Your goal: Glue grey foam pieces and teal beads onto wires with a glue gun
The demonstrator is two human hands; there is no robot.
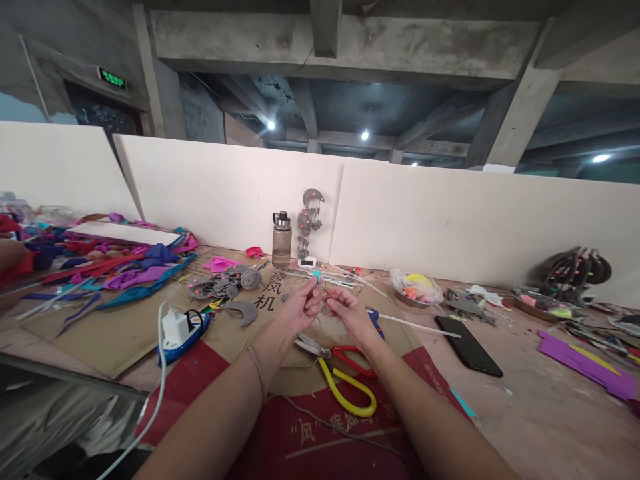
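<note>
My left hand [303,309] and my right hand [349,313] meet over the cardboard, fingertips pinched close together. A thin grey-beige cord [321,333] hangs from between them and loops down to the cardboard; my left fingers appear closed on it. A small teal piece [317,274] shows at the left thumb tip. Whatever the right fingertips pinch is too small to make out. Just below the hands lie yellow-handled scissors [349,400] and red-handled pliers [356,360]. A glue gun [376,323] with a long white glue stick [417,325] is beside my right wrist.
A water bottle [281,243] and a grey hanging ornament [305,223] stand by the white partition [225,193]. Left are a power strip [185,337], grey felt pieces [225,283] and coloured fabric scraps [135,267]. Right are a black phone [469,347] and a bowl [415,299].
</note>
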